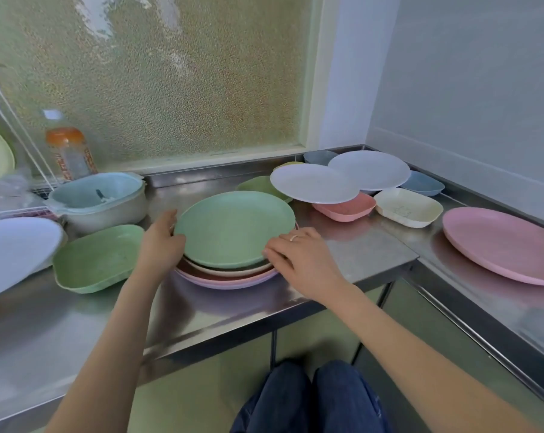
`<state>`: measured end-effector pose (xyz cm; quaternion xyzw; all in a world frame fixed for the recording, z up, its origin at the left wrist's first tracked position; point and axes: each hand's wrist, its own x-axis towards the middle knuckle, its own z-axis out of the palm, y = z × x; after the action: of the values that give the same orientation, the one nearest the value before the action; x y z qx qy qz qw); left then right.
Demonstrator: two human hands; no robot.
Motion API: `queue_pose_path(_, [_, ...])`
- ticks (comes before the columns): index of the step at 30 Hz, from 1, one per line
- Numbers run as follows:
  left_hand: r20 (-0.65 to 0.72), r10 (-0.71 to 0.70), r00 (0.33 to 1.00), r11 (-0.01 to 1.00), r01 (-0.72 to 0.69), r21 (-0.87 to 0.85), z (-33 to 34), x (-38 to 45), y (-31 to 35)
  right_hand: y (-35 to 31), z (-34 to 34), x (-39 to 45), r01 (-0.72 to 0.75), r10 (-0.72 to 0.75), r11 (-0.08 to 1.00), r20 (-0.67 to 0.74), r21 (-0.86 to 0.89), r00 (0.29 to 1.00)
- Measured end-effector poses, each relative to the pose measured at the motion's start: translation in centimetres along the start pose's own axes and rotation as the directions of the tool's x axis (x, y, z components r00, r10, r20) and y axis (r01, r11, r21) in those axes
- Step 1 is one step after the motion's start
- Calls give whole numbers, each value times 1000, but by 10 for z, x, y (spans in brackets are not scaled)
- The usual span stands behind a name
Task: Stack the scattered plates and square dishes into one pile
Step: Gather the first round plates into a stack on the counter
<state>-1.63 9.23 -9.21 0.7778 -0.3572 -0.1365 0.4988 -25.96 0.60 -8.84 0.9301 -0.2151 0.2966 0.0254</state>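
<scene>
While the left hand [161,242] cups the pile's [227,275] left edge and the right hand [298,256] lays curled fingers on its near rim, the green plate [233,228] on top hides the plates beneath except their rims. Farther along the steel surface [358,254], two white plates [314,182] cover parts of square dishes [345,209].

No readable text anywhere. Bottle [68,151] behind pale pot [98,201], left of green plate [233,226]: red-patterned label, print too blurred to read. Cream square dish [408,207], right of green plate: faint marking, illegible.
</scene>
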Motion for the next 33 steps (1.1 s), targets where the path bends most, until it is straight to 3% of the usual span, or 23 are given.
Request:
queue_pose_path(3, [-2,51,999,995,-51,83,2,-2,0,6,-1,-1,-154,161,985,-90,83,983])
queue_pose_path(6, [-31,95,995,984,-89,154,4,-3,-2,11,3,12,-352,400,894,-141,277,905])
queue_pose_path(10, [-53,170,984,957,-152,246,6,-5,-2,14,17,30,-577,560,792,141,199,817])
queue_pose_path(13, [-74,204,976,943,-176,282,6,-8,0,11,23,31,-605,561,772,241,195,792])
queue_pose_path(33, [-48,246,968,888,-205,411,5,-10,4,14,29,30,-605,578,755,179,253,796])
